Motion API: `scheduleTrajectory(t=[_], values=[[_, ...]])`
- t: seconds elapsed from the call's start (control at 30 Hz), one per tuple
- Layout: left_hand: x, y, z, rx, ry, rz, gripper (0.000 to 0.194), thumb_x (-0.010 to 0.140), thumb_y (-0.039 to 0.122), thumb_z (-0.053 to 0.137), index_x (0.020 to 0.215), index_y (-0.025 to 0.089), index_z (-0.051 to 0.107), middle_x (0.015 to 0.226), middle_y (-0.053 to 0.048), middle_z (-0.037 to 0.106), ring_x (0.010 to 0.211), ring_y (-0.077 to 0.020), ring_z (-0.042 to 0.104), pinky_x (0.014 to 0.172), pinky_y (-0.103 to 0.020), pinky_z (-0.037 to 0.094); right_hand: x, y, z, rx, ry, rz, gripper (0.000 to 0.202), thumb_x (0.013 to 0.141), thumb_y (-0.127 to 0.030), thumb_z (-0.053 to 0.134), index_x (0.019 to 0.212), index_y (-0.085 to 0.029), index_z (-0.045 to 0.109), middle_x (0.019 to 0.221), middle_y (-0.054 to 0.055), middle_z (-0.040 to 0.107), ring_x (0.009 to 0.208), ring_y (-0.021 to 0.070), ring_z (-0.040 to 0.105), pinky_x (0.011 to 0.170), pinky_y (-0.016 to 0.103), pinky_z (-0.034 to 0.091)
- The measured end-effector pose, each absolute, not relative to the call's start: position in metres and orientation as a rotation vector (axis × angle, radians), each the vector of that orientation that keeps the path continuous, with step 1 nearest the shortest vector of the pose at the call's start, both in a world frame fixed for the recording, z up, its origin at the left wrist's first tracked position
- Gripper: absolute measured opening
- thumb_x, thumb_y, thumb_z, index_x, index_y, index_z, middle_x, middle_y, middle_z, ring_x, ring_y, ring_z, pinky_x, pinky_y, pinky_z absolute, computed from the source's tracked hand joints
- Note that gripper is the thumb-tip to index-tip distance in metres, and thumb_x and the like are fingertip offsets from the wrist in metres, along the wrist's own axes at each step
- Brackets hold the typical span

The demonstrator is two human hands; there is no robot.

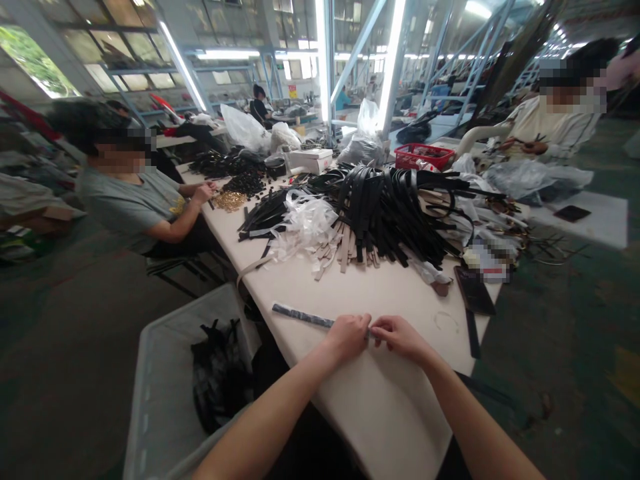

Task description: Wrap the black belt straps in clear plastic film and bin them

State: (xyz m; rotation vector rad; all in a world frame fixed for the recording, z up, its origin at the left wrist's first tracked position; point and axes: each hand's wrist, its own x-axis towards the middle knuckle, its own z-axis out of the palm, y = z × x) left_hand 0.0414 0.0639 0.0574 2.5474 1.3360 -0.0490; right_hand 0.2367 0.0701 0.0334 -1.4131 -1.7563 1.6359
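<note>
A dark strap [303, 316] with a shiny, film-like surface lies slantwise near the table's left edge. My left hand [350, 335] is closed over its right-hand part, knuckles up, so that stretch is hidden. Beside it, my right hand [399, 337] pinches at the strap's end, thumb and fingertips close to the left hand's. A small greyish bit shows between the two hands; its detail is too fine to make out. Beyond my hands lies a large heap of black straps [370, 207], with pale undersides showing and crumpled white film [307, 217] at its left.
A white plastic bin [145, 373] with black pieces stands left of the table [395, 400]. A dark phone-like slab [475, 291] lies at the right edge. Gold fittings [230, 201], a red basket [424, 157] and a white box [311, 160] sit farther back. Co-workers sit left and right.
</note>
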Motion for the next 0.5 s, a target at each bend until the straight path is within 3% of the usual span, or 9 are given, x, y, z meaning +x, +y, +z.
scheduleTrajectory(t=[0.2,0.33,0.4,0.5], values=[[0.057,0.06,0.058,2.414,1.306,0.06,0.026,0.089,0.022,0.05,0.114,0.015,0.049,0.097,-0.012,0.069,0.089,-0.026,0.067,0.079,-0.037,0.052,0.23,0.071,0.031,-1.313,-1.768,1.627,0.036,0.086,-0.048,0.057,0.089,-0.013,0.066,0.073,0.006,0.072,0.052,0.0116,0.055,0.047,0.02,0.039],[0.031,0.054,0.07,2.497,1.169,0.33,0.043,0.086,0.031,0.057,0.127,0.02,0.047,0.123,-0.012,0.061,0.115,-0.0253,0.056,0.102,-0.039,0.042,0.247,0.079,0.037,-1.412,-1.895,1.54,0.036,0.087,-0.047,0.055,0.094,-0.014,0.068,0.074,0.005,0.072,0.055,0.0143,0.058,0.05,0.023,0.04],[-0.014,0.054,0.077,2.481,1.397,0.466,0.045,0.087,0.038,0.057,0.128,0.022,0.049,0.128,-0.011,0.058,0.121,-0.0261,0.051,0.107,-0.041,0.037,0.266,0.084,0.042,-1.508,-2.033,1.369,0.032,0.087,-0.045,0.056,0.093,-0.016,0.069,0.073,0.005,0.071,0.061,0.0166,0.06,0.055,0.025,0.041],[-0.097,0.063,0.077,1.968,2.171,0.615,0.032,0.093,0.039,0.046,0.115,0.017,0.057,0.112,-0.014,0.064,0.107,-0.0262,0.059,0.097,-0.039,0.043,0.282,0.089,0.049,-1.646,-2.215,1.031,0.023,0.087,-0.039,0.06,0.09,-0.019,0.07,0.079,0.007,0.071,0.073,0.0211,0.063,0.068,0.03,0.043]])
